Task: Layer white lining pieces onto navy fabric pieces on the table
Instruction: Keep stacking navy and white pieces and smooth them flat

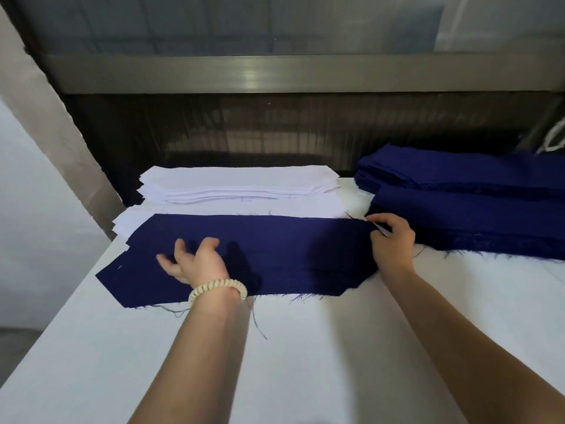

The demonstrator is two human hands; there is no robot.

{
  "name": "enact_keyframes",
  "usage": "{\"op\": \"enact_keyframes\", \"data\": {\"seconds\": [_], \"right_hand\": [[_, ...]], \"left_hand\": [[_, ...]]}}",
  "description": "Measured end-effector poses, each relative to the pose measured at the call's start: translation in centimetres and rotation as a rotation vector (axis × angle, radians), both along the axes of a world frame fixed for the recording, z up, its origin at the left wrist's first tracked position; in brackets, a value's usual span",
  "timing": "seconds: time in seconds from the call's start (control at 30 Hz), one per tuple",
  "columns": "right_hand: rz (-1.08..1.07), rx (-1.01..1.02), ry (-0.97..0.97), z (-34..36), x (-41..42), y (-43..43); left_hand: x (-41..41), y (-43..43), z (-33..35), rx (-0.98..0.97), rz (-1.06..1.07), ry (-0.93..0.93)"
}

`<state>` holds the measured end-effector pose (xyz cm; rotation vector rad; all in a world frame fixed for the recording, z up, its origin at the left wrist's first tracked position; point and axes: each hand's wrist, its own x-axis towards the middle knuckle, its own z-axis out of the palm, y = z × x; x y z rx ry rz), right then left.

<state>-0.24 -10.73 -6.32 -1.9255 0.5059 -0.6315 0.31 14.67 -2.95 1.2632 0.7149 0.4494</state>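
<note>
Head view: one navy piece [275, 255] lies flat and spread out on the white-covered table [305, 362]; this piece is the reference for all positions below.

Left hand [195, 261]: over the left half of the navy piece; fingers loosely curled, spread, holding nothing; motion-blurred, so I cannot tell whether the fingertips touch the cloth; a beaded bracelet [218, 290] sits on the wrist at the piece's near edge.

Right hand [393, 240]: at the right end of the navy piece, fingers curled; thumb and fingers pinch its far right corner; a thin pale sliver shows in the pinch, identity unclear.

The hands are well apart, one toward each end of the piece.

Behind the navy piece: white lining stack [238, 185], edges roughly aligned; faint pen marks on its near edge, too small to read; flatter white sheets [131, 221] show just beyond the piece's far left edge.

Right of the navy piece: navy stack [474, 203], frayed along its near edge, just behind the right hand.

On the navy piece, near its left tip: a short pale mark [120, 266], not legible; loose threads [260, 325] trail off its near edge; no brand or label is readable.
</note>
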Motion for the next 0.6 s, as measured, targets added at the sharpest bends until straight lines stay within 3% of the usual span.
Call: {"op": "enact_keyframes", "data": {"seconds": [0.23,0.6], "right_hand": [[-0.019,-0.418,0.149,1.3,0.3,-2.0],[-0.008,-0.763,0.398,1.3,1.4,-5.2]], "left_hand": [[-0.8,-6.6,0.3,0.05,-0.192,0.034],[-0.8,-15.8,0.4,0.151,-0.742,0.075]]}}
